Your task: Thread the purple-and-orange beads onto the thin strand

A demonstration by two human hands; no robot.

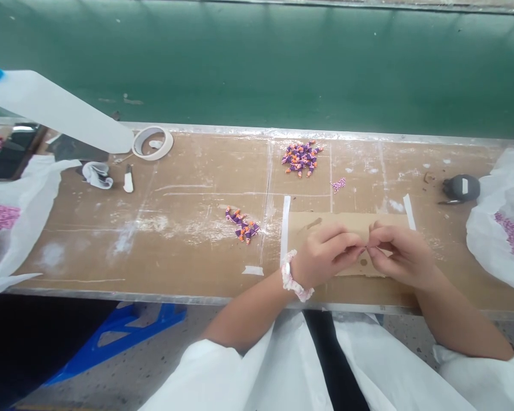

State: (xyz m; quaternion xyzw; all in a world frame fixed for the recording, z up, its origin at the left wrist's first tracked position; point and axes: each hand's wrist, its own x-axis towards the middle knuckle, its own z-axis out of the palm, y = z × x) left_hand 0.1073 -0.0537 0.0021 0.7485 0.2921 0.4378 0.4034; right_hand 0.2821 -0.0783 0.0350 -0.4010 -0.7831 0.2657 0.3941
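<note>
Head view: left hand (325, 254) and right hand (398, 254) meet fingertip to fingertip above a cardboard sheet (325, 221) taped to the workbench (175, 240). Fingers of both are pinched together around something tiny at the meeting point; too small to make out. A scrunchie (292, 283) circles the left wrist. Left of the hands, near the cardboard, a small pile of purple-and-orange pieces (243, 225); a larger pile (300, 158) sits farther back, a pink speck cluster (338, 184) near it. Tape roll (152, 142), small knife (128, 178) and crumpled cloth (96, 173) lie far left. Dark grey lump (461, 188) sits at right, beside a white bag (503, 228) holding pink beads. Nothing lies between hands and piles.
</note>
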